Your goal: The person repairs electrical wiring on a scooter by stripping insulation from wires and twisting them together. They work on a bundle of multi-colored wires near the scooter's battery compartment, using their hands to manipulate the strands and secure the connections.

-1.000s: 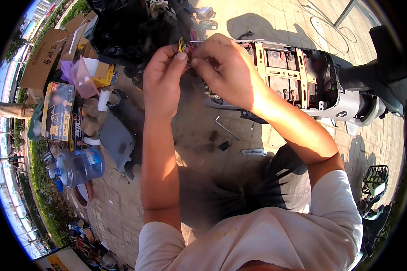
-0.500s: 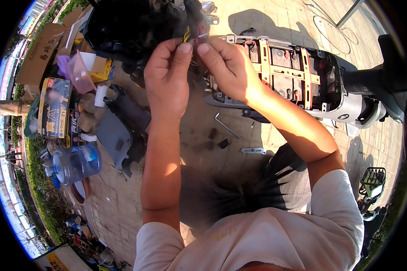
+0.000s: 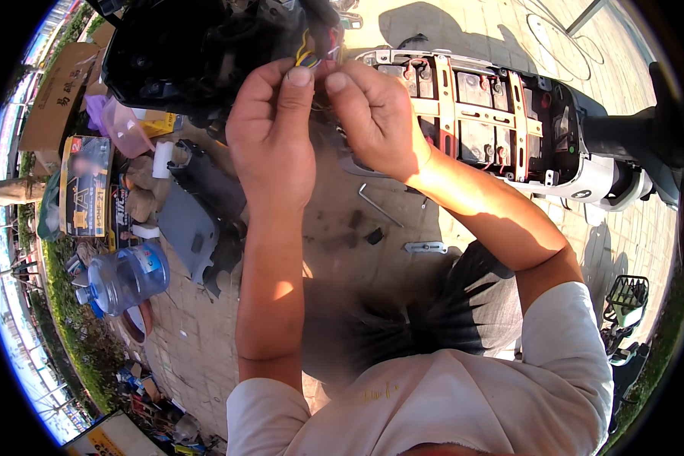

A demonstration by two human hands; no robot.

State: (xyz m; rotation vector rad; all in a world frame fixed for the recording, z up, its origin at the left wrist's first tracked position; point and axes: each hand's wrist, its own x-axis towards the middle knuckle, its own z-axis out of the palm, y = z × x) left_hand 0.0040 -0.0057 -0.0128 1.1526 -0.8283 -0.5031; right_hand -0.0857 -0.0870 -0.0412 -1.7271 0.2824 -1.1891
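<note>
Above the opened scooter battery bay (image 3: 479, 114), left hand (image 3: 273, 144) and right hand (image 3: 372, 121) pinch shut on thin yellow-and-red wires (image 3: 309, 55) — fingertips closed. Light, limp, probably fragile strands — best gripped near the ends.

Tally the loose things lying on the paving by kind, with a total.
Clear water jug: 1
Bent metal hex key: 1
Grey plastic body panel: 1
Cardboard box: 1
Flat printed carton: 1
Total: 5
Both hands pinch the coloured wires.
</note>
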